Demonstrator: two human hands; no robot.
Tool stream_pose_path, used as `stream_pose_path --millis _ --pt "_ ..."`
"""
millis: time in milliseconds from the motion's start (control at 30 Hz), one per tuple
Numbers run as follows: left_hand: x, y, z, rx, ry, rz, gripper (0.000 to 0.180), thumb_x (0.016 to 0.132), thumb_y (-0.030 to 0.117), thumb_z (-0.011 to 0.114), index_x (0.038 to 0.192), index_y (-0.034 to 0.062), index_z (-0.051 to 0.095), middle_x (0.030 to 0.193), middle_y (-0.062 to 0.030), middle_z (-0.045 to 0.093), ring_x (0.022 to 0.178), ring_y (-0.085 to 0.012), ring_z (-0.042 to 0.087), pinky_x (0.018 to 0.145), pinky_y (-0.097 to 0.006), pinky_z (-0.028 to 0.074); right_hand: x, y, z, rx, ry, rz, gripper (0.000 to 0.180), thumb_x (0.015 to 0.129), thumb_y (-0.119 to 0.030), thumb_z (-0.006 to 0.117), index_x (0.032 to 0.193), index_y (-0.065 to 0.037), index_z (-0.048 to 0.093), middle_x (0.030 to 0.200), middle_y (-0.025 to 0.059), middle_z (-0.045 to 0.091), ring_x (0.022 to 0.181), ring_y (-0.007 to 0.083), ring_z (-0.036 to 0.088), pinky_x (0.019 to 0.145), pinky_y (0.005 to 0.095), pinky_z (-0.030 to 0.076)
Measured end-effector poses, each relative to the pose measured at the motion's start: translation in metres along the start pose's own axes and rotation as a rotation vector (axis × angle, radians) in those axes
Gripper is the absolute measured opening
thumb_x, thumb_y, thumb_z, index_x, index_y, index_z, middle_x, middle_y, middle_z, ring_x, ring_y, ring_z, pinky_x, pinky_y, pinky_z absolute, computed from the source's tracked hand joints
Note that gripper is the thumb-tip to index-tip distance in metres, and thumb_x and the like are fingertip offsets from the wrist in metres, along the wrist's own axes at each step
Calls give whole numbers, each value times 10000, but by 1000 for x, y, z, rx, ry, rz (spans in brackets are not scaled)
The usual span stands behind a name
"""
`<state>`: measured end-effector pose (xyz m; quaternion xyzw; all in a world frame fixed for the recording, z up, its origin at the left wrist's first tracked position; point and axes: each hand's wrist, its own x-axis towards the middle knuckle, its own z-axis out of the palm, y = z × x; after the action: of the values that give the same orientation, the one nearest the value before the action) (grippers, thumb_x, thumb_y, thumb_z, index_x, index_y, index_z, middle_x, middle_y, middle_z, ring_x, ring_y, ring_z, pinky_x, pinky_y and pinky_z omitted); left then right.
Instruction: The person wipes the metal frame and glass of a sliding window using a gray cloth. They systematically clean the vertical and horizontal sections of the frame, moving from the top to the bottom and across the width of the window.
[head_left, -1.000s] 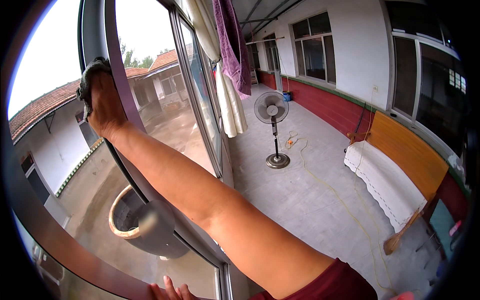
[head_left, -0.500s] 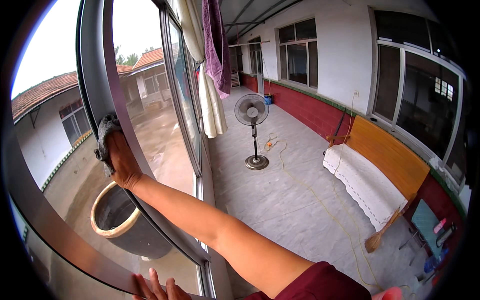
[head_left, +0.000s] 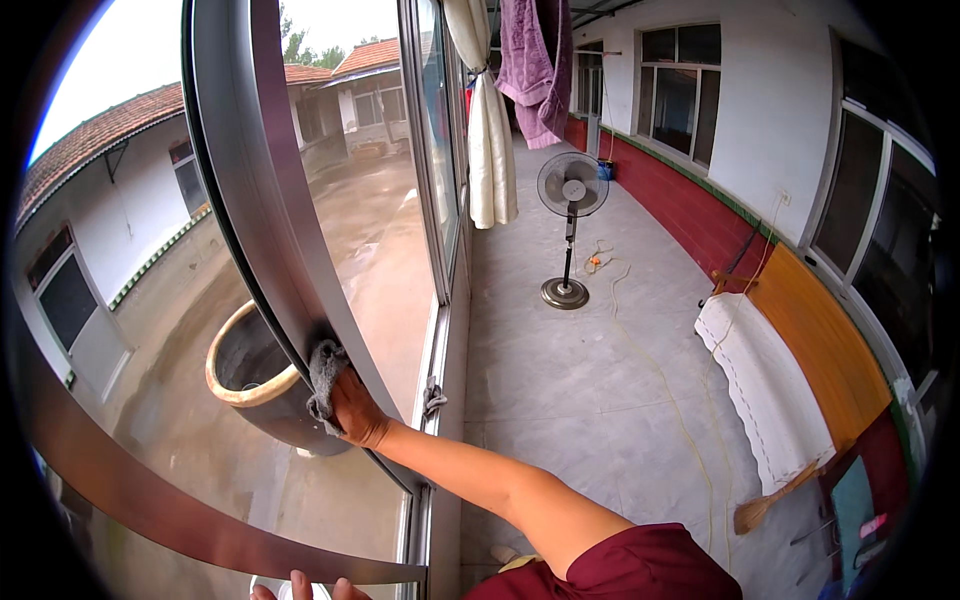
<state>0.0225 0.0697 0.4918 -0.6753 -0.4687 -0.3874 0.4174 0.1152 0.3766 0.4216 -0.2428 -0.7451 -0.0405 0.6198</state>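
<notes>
My right hand presses a bunched grey cloth against the upright metal window frame, low on its length. The cloth sticks out past the fingers on the side away from my wrist; my palm side is hidden. At the bottom edge, the fingertips of my left hand show, spread apart beside the curved lower rail. Nothing shows between those fingers, and the rest of that hand is out of the picture. A small grey bunched thing lies on the sill track, just beyond my right wrist.
Beyond the glass stands a large dark pot with a pale rim. Indoors are a standing fan, a yellow cord across the floor, a wooden bench with a white cover, and a broom. A curtain and purple towel hang ahead.
My right hand and the cloth have slid down the upright frame, nearer its lower end. The view has shifted, and less of my left hand shows at the bottom.
</notes>
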Motion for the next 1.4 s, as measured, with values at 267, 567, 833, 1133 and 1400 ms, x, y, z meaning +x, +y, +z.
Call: stream_pose_path --millis 267,567,833,1133,1400 --pt "0 -15 19 135 184 -56 188 912 192 622 1092 142 597 1293 -176 563 1313 -456 418 1088 -605 324 -132 30 27 -34 -133 88 500 804 -66 582 1264 95 469 1294 335 423 1197 540 425 1076 569 340" --pt "2 -14 32 412 76 0 347 869 254 687 1184 145 588 1284 -119 593 1278 -453 459 1100 -595 286 -142 16 36 81 -107 258 463 820 -43 556 1241 126 459 1310 375 390 1210 564 398 1086 568 323" --pt "2 -10 32 455 86 10 331 878 279 677 1172 151 593 1281 -116 598 1280 -453 460 1114 -576 272 -62 -1 19 128 21 120 450 826 -27 531 1252 109 481 1299 352 417 1188 556 409 1067 609 299" --pt "-6 -15 28 473 -19 -30 149 939 173 545 1072 118 586 1308 -147 578 1360 -471 371 1148 -644 173 110 -44 -10 172 395 -11 318 821 73 491 1126 59 579 1130 206 527 1040 390 519 956 415 419" --pt "-11 -20 25 181 25 7 202 953 159 514 1135 99 454 1274 -149 532 1312 -480 410 1137 -588 265 152 -121 -73 1050 295 -193 377 938 -42 538 1309 10 502 1329 156 529 1219 269 508 1076 412 374"
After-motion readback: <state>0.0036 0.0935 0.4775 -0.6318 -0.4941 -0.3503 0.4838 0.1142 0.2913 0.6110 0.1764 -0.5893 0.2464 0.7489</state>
